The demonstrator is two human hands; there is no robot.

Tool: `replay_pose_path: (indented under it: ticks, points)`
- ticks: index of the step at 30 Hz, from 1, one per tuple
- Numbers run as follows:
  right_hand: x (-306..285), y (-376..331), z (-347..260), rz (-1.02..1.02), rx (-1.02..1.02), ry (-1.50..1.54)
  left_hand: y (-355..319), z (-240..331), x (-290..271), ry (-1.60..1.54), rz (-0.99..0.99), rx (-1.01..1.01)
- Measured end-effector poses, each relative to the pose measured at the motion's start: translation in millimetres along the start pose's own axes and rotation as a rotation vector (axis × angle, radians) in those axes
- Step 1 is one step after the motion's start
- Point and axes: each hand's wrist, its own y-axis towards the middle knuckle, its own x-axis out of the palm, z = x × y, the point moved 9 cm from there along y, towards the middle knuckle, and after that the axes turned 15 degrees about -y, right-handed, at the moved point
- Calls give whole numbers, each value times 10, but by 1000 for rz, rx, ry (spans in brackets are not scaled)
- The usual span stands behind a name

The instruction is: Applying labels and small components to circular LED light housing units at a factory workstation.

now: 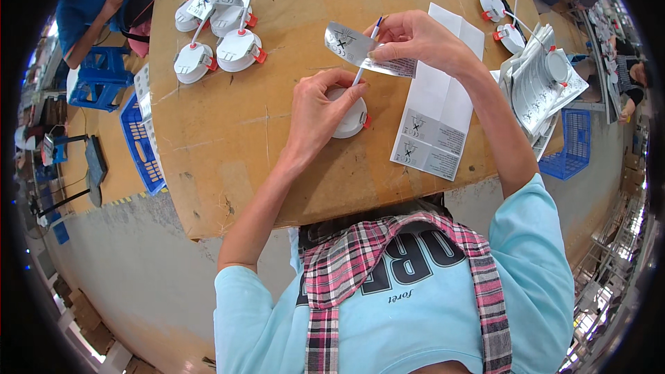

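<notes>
Silver foil bends in my right hand [424, 43]: thumb and fingers pinch the label [343, 42] at the upper stretch of the white cable [359, 75], with its left end sticking out free. Whether its sticky face already touches the cable, I cannot tell. My left hand [313, 109] lies over the round white lamp [352, 122], thumb and forefinger apparently pinching the cable just above it. The lamp sits on the brown tabletop [228, 121], left of the white sheet [438, 93], which carries spare labels [429, 144] at its near end. Finished-looking lamps [240, 52] with foil on their cables stand far left, so I judge my step to be wrapping the label around this cable. Next, I think, I need to hold the cable steady, fold the free end over squarely and press both halves flat.
</notes>
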Motion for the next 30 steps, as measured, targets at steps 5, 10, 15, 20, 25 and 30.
replay_pose_path:
  ticks: [5, 10, 15, 20, 25, 30]
  points:
    - [21, -2, 80, -15, 24, -41, -12, 13, -28, 25, 59, 16]
    - [25, -129, -79, -329, 51, -19, 7, 0, -112, 101, 170, 71]
    - [19, -219, -173, -369, 59, -83, 7, -29, -123, 126, 173, 60]
    - [-68, -210, -160, 1, 0, -120, 1, 23, -103, 75, 184, 65]
    - [-179, -308, -249, 245, 23, -244, 7, -6, -117, 59, 180, 51]
    - [-182, -378, -532, 342, -195, -328, 28, -1, -99, 53, 83, -29]
